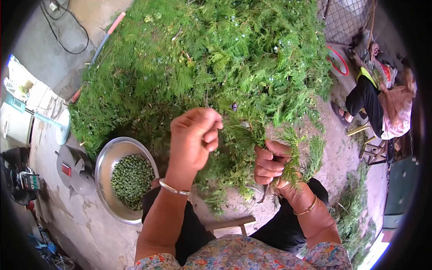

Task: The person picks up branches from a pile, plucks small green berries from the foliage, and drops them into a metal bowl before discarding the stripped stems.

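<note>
The right hand (270, 164) is clamped round a leafy sprig (294, 155) above the right thigh, dark stem poking out below! It looks light and springy, fronds likely to tear; the woody stem seems the surer hold. The left hand (194, 135) hangs raised, fingers curled together, nothing visible in them. Beyond: heaped greenery (180, 67), and a metal bowl (104, 175) of berries (132, 180).

Pale, patchy floor (85, 225) beneath a large heap of green branches (202, 67) and, apparently, a metal bowl (104, 180).
</note>
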{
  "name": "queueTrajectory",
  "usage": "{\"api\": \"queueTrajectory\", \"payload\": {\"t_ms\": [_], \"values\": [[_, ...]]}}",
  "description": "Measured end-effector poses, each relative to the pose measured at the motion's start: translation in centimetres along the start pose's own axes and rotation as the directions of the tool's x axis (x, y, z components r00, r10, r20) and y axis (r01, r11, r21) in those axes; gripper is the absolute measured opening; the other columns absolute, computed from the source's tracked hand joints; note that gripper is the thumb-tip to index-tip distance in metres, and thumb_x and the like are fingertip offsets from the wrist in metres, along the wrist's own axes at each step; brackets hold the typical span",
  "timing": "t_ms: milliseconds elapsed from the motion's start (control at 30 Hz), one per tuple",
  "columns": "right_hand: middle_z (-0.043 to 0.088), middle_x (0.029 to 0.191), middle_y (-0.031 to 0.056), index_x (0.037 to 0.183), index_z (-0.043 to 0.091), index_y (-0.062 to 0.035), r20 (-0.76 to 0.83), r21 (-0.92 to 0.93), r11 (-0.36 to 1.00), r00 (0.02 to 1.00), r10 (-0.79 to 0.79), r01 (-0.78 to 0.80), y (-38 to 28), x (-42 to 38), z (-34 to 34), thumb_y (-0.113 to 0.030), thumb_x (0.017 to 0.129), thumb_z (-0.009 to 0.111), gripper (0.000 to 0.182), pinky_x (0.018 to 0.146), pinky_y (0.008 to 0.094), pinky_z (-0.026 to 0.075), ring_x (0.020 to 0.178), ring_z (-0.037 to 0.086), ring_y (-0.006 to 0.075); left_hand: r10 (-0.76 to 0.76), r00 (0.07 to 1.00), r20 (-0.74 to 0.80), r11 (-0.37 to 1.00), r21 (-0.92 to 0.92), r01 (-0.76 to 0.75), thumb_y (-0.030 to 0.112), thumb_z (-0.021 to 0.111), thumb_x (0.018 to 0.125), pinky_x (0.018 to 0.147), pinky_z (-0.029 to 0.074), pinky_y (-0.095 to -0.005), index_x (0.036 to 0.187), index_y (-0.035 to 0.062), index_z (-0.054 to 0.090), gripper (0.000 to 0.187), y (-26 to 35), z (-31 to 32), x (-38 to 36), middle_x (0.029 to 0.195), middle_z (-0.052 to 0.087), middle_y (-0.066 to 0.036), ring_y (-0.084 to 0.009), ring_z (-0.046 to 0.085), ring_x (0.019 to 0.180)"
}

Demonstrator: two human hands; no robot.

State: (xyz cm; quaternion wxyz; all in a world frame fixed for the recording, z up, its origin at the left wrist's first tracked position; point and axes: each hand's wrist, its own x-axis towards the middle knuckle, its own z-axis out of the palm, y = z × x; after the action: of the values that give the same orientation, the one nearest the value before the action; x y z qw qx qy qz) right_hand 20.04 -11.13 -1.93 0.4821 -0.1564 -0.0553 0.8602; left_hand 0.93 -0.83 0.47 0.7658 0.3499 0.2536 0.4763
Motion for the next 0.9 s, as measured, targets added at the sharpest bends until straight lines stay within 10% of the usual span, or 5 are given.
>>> {"api": "queueTrajectory", "payload": {"t_ms": [167, 467, 600, 667, 900], "values": [[0.031, 0.041, -0.0097, 0.069, 0.045, -0.0125, -0.087, -0.076, 0.997, 0.996, -0.027, 0.02, 0.7, 0.9, 0.7, -0.036, 0.093, 0.043, 0.034, 0.04, 0.0231, 0.026, 0.033, 0.023, 0.0048, 0.307, 0.951, 0.036, 0.72, 0.645, -0.257, 0.005, 0.068, 0.08, 0.047, 0.038, -0.0172, 0.087, -0.0033, 0.064, 0.011, -1.8, 1.6, -0.3, 0.067, 0.059, 0.001, -0.0017, 0.048, 0.056], [0.031, 0.042, -0.0078, 0.072, 0.049, -0.0093, -0.038, 0.008, 1.0, 0.999, 0.029, -0.029, 0.6, 1.3, 0.5, -0.035, 0.094, 0.044, 0.035, 0.044, 0.0239, 0.029, 0.037, 0.027, 0.0069, 0.517, 0.812, 0.27, 0.336, 0.809, -0.483, 0.003, 0.068, 0.079, 0.052, 0.044, -0.0215, 0.082, -0.0036, 0.058, 0.012, -4.0, 0.9, 0.3, 0.066, 0.059, -0.002, -0.0057, 0.053, 0.059], [0.032, 0.042, -0.0085, 0.071, 0.048, -0.01, -0.071, -0.001, 0.999, 0.996, 0.044, -0.045, 0.8, 1.2, 0.5, -0.035, 0.094, 0.043, 0.035, 0.043, 0.0235, 0.029, 0.036, 0.026, 0.0054, 0.399, 0.879, 0.262, 0.413, 0.804, -0.427, 0.003, 0.067, 0.08, 0.045, 0.039, -0.0214, 0.08, -0.0031, 0.058, 0.011, -3.4, 1.0, 0.1, 0.062, 0.056, -0.001, -0.0048, 0.048, 0.052], [0.033, 0.042, -0.0094, 0.07, 0.047, -0.0111, -0.093, -0.024, 0.999, 0.995, 0.035, -0.038, 0.8, 1.1, 0.6, -0.036, 0.094, 0.042, 0.035, 0.04, 0.0232, 0.029, 0.033, 0.025, 0.004, 0.086, 0.996, -0.012, 0.79, 0.611, -0.061, 0.004, 0.066, 0.08, 0.039, 0.032, -0.0205, 0.078, -0.002, 0.057, 0.011, -2.4, 1.6, -0.3, 0.059, 0.053, 0.0, -0.002, 0.041, 0.048], [0.039, 0.046, -0.006, 0.076, 0.048, -0.0085, 0.164, 0.06, 0.981, 0.967, -0.193, 0.185, -1.4, -0.1, -0.3, -0.032, 0.096, 0.038, 0.033, 0.044, 0.0242, 0.031, 0.037, 0.033, 0.0065, 0.157, 0.879, -0.451, 0.976, -0.067, -0.208, 0.014, 0.06, 0.086, 0.039, 0.035, -0.0226, 0.082, 0.0048, 0.053, 0.012, 3.6, -4.9, 2.8, 0.073, 0.056, -0.009, -0.0079, 0.044, 0.048]]}}
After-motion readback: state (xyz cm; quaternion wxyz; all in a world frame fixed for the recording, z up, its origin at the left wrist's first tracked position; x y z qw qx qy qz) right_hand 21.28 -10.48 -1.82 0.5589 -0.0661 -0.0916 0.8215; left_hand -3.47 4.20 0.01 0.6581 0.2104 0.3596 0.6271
